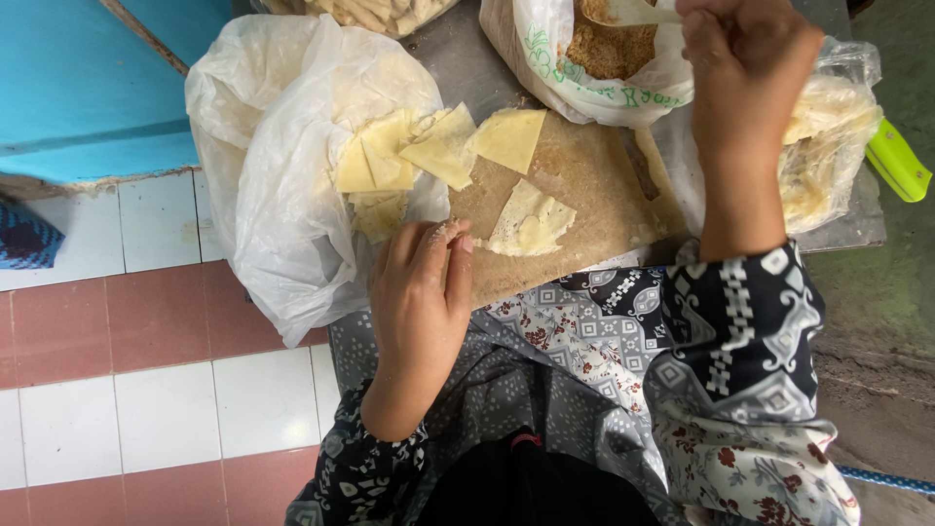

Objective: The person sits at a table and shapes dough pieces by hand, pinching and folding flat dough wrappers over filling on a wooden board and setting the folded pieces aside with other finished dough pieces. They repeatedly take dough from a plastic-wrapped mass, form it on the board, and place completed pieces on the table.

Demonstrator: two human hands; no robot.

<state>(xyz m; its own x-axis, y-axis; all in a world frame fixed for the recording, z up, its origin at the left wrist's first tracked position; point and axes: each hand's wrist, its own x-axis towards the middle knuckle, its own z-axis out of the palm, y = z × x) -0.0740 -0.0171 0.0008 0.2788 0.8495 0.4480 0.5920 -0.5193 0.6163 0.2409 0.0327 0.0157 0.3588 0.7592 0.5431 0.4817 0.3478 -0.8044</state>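
Note:
A pale triangular dough sheet (pixel 531 221) with a dab of filling lies on the wooden board (pixel 575 170). My left hand (pixel 421 292) rests at the board's near left edge, fingers curled together, touching that sheet's corner. My right hand (pixel 745 60) is raised over a white plastic bag of brown filling (pixel 609 49), fingers closed on a pale spoon (pixel 628 12) in the bag. More yellow dough sheets (pixel 443 146) lie stacked on a crumpled white plastic bag (pixel 282 175) and on the board's far edge.
A clear bag of folded pastries (pixel 828 146) sits at the right with a green handle (pixel 898 161) beside it. A grey metal tabletop (pixel 467 63) carries everything. Red and white floor tiles (pixel 146 360) lie left; a blue panel (pixel 88 88) stands at far left.

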